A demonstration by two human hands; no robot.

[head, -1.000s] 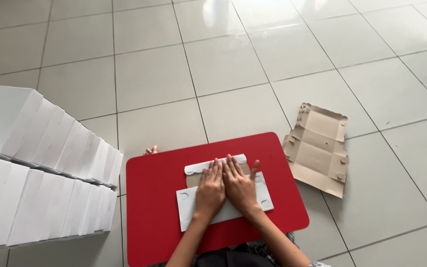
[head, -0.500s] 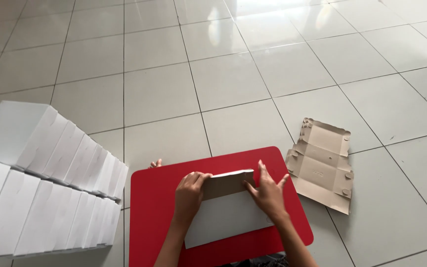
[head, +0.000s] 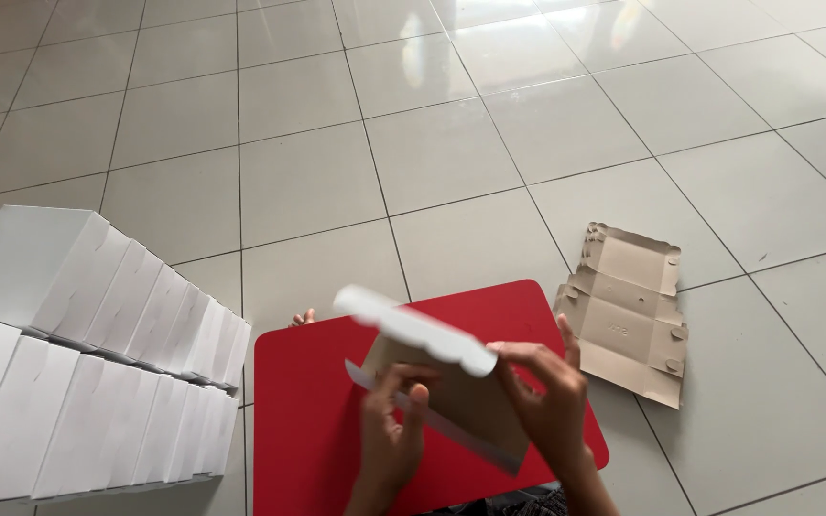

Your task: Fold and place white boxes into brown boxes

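You hold a partly folded cardboard box blank [head: 446, 382] up off the red board [head: 308, 420], tilted, with its white outer face showing along the scalloped top flap and its brown inner face turned toward you. The flap sticks out to the upper left, and a narrow white edge runs along the bottom right of the panel. Your left hand [head: 389, 435] grips the lower left part of the blank, fingers curled around its edge with the thumb on the brown side. Your right hand [head: 547, 401] pinches the right end of the scalloped flap, fingers closed on it. The blank is blurred, so finer creases cannot be made out. The red board lies flat on the pale tiled floor [head: 432, 143], a rounded rectangle directly under your hands. Just beside its right edge, a stack of flat brown blanks [head: 628, 311] lies on the tiles, inner side up, with notched tabs and small round cut-outs around the rim. Well apart on the left, two rows of folded white boxes [head: 97, 363] lean against one another like tipped books.
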